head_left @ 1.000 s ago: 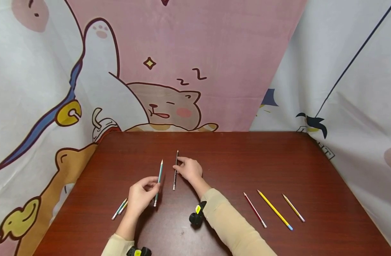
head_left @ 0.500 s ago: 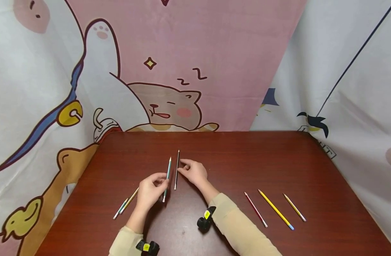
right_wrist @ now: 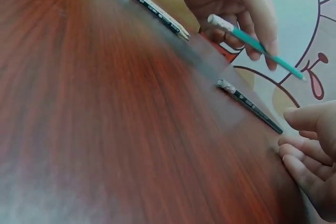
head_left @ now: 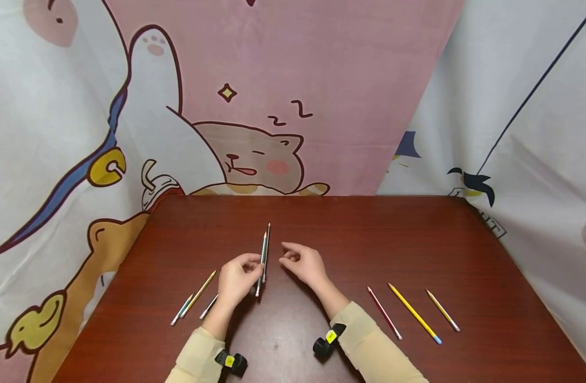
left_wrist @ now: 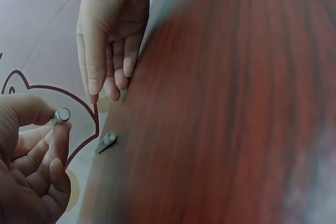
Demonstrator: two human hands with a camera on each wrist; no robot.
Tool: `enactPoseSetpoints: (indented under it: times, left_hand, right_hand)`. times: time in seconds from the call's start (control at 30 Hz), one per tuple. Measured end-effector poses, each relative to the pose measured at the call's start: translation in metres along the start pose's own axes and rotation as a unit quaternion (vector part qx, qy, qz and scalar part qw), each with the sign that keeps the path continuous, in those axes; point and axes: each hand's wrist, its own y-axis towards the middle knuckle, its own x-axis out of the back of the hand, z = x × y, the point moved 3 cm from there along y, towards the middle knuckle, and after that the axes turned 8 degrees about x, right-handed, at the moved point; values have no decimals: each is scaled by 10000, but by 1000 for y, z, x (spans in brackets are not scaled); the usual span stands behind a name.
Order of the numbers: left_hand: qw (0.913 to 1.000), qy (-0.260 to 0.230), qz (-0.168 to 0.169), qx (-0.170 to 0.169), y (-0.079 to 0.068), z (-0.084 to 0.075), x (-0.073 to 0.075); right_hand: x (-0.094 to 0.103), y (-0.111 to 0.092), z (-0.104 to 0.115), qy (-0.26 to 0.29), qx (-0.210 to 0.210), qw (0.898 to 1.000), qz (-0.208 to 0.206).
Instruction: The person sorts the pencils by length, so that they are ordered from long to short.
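Observation:
My left hand [head_left: 240, 279] pinches a teal pencil [right_wrist: 247, 39] between thumb and fingers, with its white eraser end toward me. In the head view the teal pencil overlaps a black pencil [head_left: 268, 240] that lies on the table. That black pencil, seen in the right wrist view too, rests just beyond the fingers of my right hand [head_left: 306, 264]. Nothing is held in the right hand; its fingers are loosely bent, apart from the pencil. Left of my left hand lie a short teal pencil [head_left: 181, 309], a yellowish pencil [head_left: 198, 295] and a dark pencil [head_left: 209, 306], partly hidden by the wrist.
On the right side of the brown table [head_left: 340, 229], a red pencil [head_left: 385, 313], a yellow pencil [head_left: 414, 314] with a blue end and a shorter pale yellow pencil [head_left: 443, 310] lie spaced apart. A printed cloth [head_left: 350, 96] hangs behind the table.
My left hand has carried the teal pencil rightward up to the black one, uncovering more pencils at left. My right hand has let go of the black pencil and drawn back to the right.

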Motion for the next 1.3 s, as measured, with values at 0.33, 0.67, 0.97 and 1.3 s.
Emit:
enactPoseSetpoints:
  times: [0.33,0.67,0.97,1.3]
  left_hand:
    - [9994,8,-154,313,2,-8,-13]
    - [9988,377,-294,100,9,-13,-28]
    - [9968,637,-462,-173,19,-13,-36]
    - [9912,1084,-662,-370,24,-8,-41]
  right_hand:
    - [24,-17,1,137,-85,9998,93]
    - [51,-36,-5,141,-288,9988,361]
    - [76,-59,-7,-101,-58,9985,537]
    - [95,-76,-5,-280,211,9987,373]
